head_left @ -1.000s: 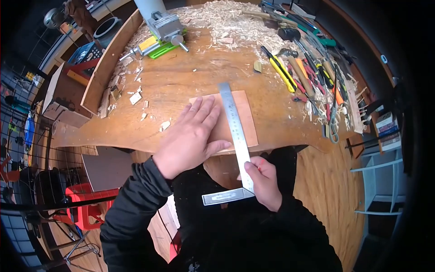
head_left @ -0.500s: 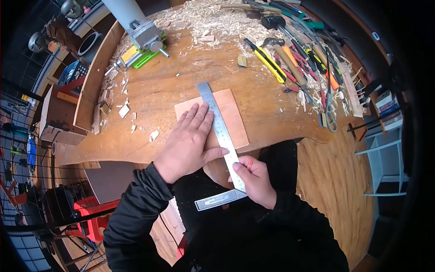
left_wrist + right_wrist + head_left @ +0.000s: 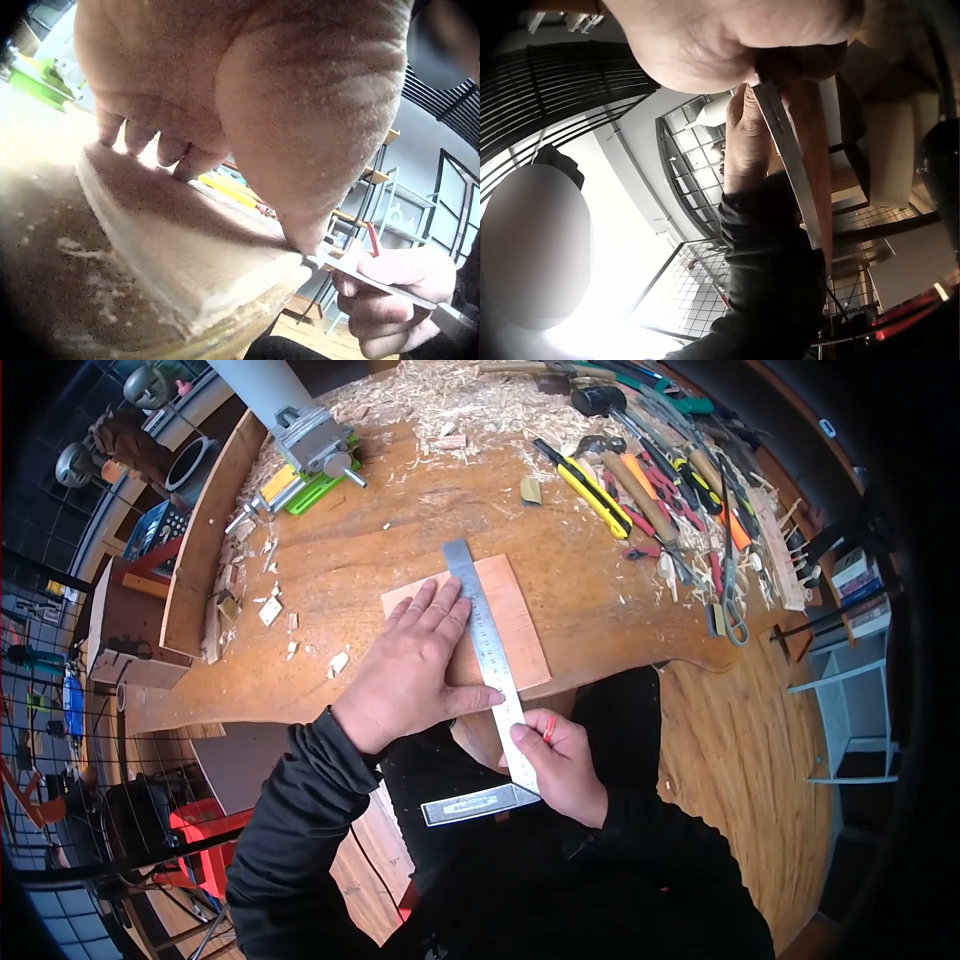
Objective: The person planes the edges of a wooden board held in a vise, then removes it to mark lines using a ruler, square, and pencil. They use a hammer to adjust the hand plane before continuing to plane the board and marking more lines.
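A flat, light reddish-brown wooden board (image 3: 515, 615) lies at the near edge of the bench. My left hand (image 3: 415, 670) rests on it, fingers stretched forward along the left side of a steel try square (image 3: 487, 645), its thumb tip at the blade. The ruled blade crosses the board lengthwise and runs past both its far and near edges. Below the bench edge, my right hand (image 3: 560, 765) grips the blade near the corner, with a narrow red strip showing at its index finger. The square's stock (image 3: 470, 805) points left over the dark-clothed lap.
Wood shavings (image 3: 430, 410) cover the back of the bench. A vise with a green base (image 3: 315, 465) stands back left. On the right lie a yellow utility knife (image 3: 595, 500), a black mallet (image 3: 598, 400), scissors (image 3: 733, 615) and several other tools. Wood chips (image 3: 270, 610) lie left.
The view has shifted, so the bench appears further left. My left fingers and thumb have come up to the square's blade, which crosses the board closer to its middle. Both hands keep their places otherwise.
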{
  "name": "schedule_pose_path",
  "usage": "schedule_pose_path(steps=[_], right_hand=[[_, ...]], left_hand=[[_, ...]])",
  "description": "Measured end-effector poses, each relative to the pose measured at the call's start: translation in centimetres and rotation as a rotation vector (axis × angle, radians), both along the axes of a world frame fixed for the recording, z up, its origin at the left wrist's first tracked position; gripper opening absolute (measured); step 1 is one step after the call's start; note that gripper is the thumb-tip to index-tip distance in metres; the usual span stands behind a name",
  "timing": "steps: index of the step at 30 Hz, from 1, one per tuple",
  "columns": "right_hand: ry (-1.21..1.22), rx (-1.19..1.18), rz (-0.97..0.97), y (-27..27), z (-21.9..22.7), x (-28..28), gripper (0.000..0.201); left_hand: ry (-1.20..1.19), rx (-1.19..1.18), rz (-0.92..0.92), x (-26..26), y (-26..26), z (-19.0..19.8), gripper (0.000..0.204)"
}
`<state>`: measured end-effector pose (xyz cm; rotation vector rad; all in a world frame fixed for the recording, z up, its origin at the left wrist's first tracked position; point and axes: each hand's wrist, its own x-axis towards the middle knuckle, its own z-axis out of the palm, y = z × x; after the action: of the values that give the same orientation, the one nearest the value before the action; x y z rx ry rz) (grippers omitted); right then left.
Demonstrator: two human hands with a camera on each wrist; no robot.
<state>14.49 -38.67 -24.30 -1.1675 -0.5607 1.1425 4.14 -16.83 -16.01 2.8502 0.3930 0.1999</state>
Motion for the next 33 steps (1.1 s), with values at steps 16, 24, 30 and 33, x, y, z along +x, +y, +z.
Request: schedule_pose_path(steps=[16, 24, 30, 33], right_hand=[[0.052, -0.028, 0.010, 0.01, 0.56, 0.16, 0.018], [-0.008, -0.016, -0.022, 0.09, 0.06, -0.08, 0.020], [0.056, -0.051, 0.018, 0.16, 0.51, -0.26, 0.020], [0.127, -0.044, 0.001, 0.10, 0.42, -0.52, 0.021]], left_hand=[[0.050, 0.025, 0.016, 0.17, 0.25, -0.35, 0.118], [0.067, 0.068, 0.009, 0.31, 0.21, -0.15, 0.118], [0.082, 0.086, -0.015, 0.39, 0.55, -0.10, 0.119], [0.085, 0.083, -0.017, 0.41, 0.59, -0.16, 0.120]])
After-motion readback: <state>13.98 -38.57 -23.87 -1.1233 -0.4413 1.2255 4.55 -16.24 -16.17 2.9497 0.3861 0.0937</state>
